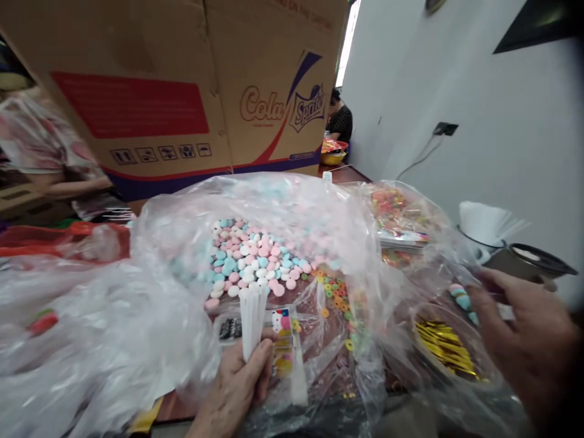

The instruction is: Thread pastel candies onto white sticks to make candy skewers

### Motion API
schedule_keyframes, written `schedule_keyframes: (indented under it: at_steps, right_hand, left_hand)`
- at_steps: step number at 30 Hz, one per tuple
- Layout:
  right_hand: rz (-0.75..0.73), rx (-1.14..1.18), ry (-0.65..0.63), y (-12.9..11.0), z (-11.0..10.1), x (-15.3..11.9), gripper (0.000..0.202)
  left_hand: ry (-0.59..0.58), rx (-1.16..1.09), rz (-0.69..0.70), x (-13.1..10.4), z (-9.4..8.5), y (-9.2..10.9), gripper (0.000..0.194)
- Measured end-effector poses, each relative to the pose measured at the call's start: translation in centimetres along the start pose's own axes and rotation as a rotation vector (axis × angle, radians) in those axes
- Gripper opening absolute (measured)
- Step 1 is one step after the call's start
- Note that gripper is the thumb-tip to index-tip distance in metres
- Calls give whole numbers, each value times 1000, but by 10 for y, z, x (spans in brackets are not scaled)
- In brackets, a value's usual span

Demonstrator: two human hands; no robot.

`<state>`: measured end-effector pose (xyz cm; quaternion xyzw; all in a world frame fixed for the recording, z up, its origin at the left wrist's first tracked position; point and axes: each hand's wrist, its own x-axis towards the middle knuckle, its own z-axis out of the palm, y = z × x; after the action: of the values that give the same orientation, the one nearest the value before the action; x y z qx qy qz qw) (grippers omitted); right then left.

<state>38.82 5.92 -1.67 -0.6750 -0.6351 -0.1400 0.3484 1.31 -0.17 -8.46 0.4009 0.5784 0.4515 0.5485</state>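
My left hand (pixel 239 377) is closed around an upright bundle of thin white sticks (pixel 252 322), near the table's front edge. Behind it, pink, blue and white round candies (pixel 250 255) spill from a large clear plastic bag (pixel 274 191). Small ring-shaped candies (pixel 335 292) in orange, yellow and green lie to their right. At the right, my right hand (pixel 524 328) has its thumb and forefinger drawn together, slightly blurred. Beside its fingertips is a short row of pink and blue candies (pixel 463 301); whatever the fingers pinch is unclear. Gold twist ties (pixel 444 347) fill a round tub just left of this hand.
A big cardboard box (pixel 173 91) stands across the back. Crumpled clear plastic (pixel 114 328) covers the left side. Another bag of colourful candies (pixel 392 210), a cup of white sticks (pixel 483 225) and a dark container (pixel 524 258) stand right. Two other people sit beyond the box.
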Motion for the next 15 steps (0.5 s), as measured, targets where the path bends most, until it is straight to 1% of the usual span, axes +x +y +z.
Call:
schedule_keyframes:
  at_steps: [1,3,4,5,6,7,8,10,12,15]
  right_hand:
    - [-62,118,-28,-30,2,-6,29]
    - [-197,423,-117,-93,12,-20,17]
    - [-238,589,-187,-122,20,-27,16]
    - [-234,719,-343,-149,29,-33,16]
    - [-201,822,-479,-171,38,-39,15]
    - [-153,917,-586,-190,46,-44,14]
    - [-109,990,-674,-204,53,-48,15]
    - [-38,1107,-777,-222,64,-53,15]
    - [20,1163,-809,-229,71,-56,15]
    - [102,1156,-803,-230,77,-61,16]
  left_hand:
    - [-17,-3,8,0,-1,0,55]
    - [-43,-13,11,1,-3,-2,59]
    - [-55,-18,7,1,-3,-3,61]
    - [-66,-22,4,1,-3,-4,63]
    - [-77,-22,6,1,-4,-4,63]
    - [-88,-15,15,1,-4,-4,61]
    - [-99,-1,29,1,-4,-3,58]
    - [-111,38,52,0,-5,-1,57]
    - [-116,67,55,-1,-5,3,61]
    - [-114,72,47,-3,-4,8,61]
